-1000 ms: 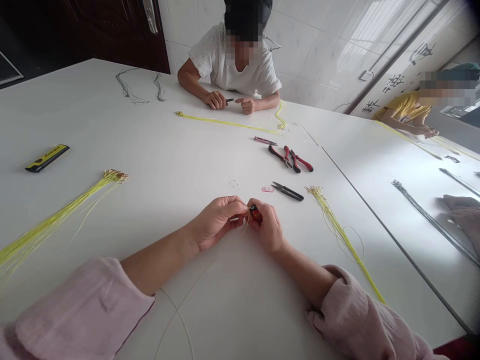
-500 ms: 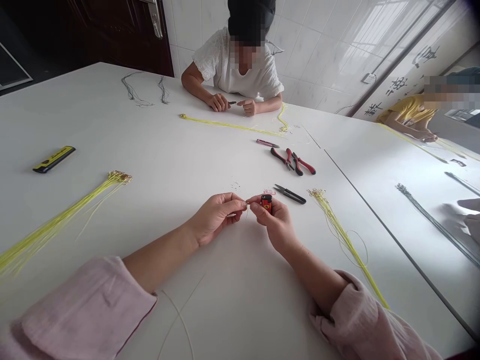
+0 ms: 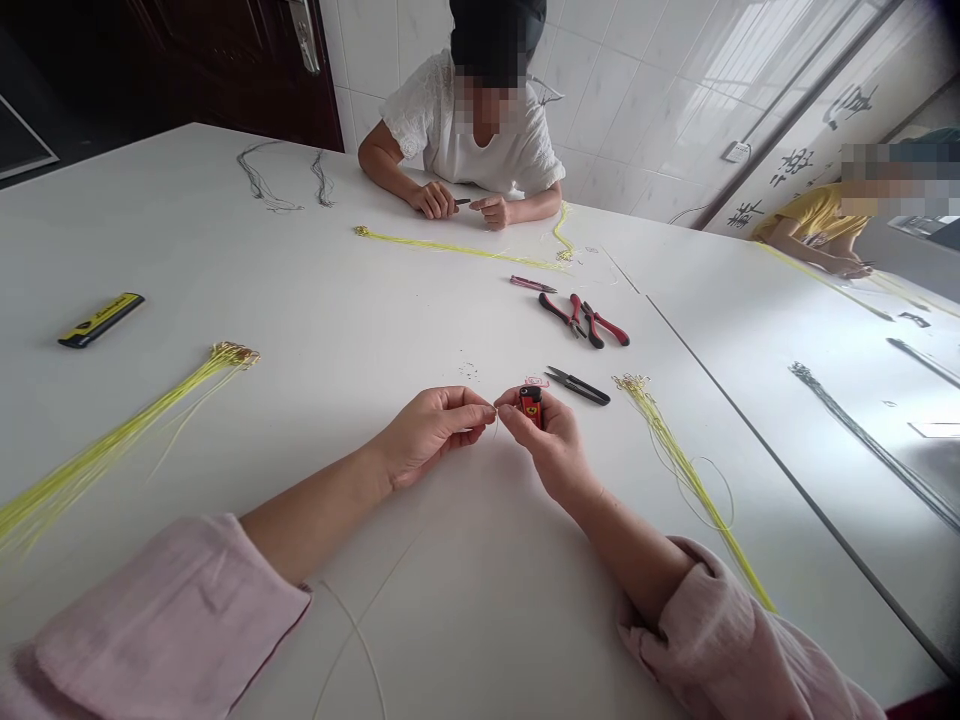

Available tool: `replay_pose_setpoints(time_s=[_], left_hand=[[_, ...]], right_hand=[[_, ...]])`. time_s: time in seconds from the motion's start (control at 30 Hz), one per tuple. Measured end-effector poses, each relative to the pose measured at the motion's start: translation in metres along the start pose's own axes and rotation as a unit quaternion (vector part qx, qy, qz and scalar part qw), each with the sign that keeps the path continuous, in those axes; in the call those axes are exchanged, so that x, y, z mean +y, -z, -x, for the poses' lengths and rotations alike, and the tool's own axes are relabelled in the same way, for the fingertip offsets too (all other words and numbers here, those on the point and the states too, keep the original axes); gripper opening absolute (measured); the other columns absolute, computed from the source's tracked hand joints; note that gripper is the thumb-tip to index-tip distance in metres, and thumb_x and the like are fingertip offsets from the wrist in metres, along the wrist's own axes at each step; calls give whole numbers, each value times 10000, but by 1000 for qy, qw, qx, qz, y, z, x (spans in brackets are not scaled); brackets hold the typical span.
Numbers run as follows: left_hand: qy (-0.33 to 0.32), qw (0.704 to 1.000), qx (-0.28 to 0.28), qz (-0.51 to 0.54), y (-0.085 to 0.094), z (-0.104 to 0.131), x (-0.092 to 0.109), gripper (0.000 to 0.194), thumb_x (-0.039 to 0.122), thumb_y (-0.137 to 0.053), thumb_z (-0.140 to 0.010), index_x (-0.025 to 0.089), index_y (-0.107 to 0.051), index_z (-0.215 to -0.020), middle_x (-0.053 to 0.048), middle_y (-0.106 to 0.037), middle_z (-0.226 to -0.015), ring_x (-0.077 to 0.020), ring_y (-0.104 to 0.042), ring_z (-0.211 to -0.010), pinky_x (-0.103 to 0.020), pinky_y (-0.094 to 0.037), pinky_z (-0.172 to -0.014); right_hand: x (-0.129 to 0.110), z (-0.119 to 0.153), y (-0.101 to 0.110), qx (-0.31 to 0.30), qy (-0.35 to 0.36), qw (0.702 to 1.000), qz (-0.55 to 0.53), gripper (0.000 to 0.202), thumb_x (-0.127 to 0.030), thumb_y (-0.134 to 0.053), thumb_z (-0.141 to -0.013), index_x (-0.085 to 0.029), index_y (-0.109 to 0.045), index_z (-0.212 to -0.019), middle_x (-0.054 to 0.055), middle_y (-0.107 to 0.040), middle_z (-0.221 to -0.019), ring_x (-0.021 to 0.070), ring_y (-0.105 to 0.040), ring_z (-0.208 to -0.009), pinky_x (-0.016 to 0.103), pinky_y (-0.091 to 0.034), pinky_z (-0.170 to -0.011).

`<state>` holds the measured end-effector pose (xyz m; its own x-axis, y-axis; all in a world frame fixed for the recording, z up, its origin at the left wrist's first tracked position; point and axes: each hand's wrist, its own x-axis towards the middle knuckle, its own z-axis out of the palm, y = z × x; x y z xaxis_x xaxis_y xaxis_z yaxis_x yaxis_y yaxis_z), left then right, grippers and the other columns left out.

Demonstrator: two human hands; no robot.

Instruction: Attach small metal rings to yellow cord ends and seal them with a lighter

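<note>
My left hand (image 3: 442, 432) is closed in a pinch on a thin, pale yellow cord (image 3: 360, 628), just in front of me over the table. Against its fingertips, the thumb and finger of my right hand (image 3: 551, 440) pinch at the same spot. A red and black lighter (image 3: 532, 408) is tucked upright in the right hand's curled fingers. A short tail of cord hangs below the meeting fingertips, and more of the cord loops on the table near my left sleeve. Whatever small part sits between the fingertips is mostly hidden.
Thread snips (image 3: 577, 385) and two red-black pliers (image 3: 585, 320) lie beyond my right hand. Yellow cord bundles lie left (image 3: 172, 400) and right (image 3: 690, 470). A yellow lighter (image 3: 101, 320) is far left. Across the table (image 3: 300, 300), a person in white works; another sits far right.
My hands keep the same pinch, with only a slight shift at the fingertips. At the far right edge, another person's hand has left the view. The whole view has shifted slightly.
</note>
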<state>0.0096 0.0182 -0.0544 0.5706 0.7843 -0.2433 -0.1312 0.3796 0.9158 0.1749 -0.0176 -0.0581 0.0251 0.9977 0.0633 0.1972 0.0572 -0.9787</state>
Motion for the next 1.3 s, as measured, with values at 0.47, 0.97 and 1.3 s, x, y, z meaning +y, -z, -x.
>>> replay_pose_setpoints(time_s=[0.47, 0.97, 1.3], left_hand=[[-4, 1000, 19, 16, 0, -1, -1, 222, 376, -697, -742, 163, -640, -764, -8, -557, -806, -117, -496, -773, -306, -419, -812], [-49, 990, 23, -133, 2, -1, -4, 271, 442, -650, -766, 175, -636, -813, -25, -609, -867, -159, -575, -820, -353, -462, -841], [-69, 988, 22, -135, 2, -2, -7, 288, 463, -616, -795, 179, -620, -838, -32, -608, -886, -170, -599, -850, -384, -487, -886]], right_hand=[[6, -1, -1, 3, 7, 1000, -18, 258, -416, -551, -855, -188, -500, -744, -32, -336, -649, 100, -264, -582, 248, -247, -523], [3, -7, 12, -66, -51, 996, 39, 250, -398, -618, -779, -182, -528, -691, -37, -348, -601, 96, -275, -556, 251, -228, -500], [-1, -7, 11, -64, -70, 994, 49, 187, -338, -566, -782, -188, -508, -687, -41, -324, -598, 95, -267, -547, 250, -219, -494]])
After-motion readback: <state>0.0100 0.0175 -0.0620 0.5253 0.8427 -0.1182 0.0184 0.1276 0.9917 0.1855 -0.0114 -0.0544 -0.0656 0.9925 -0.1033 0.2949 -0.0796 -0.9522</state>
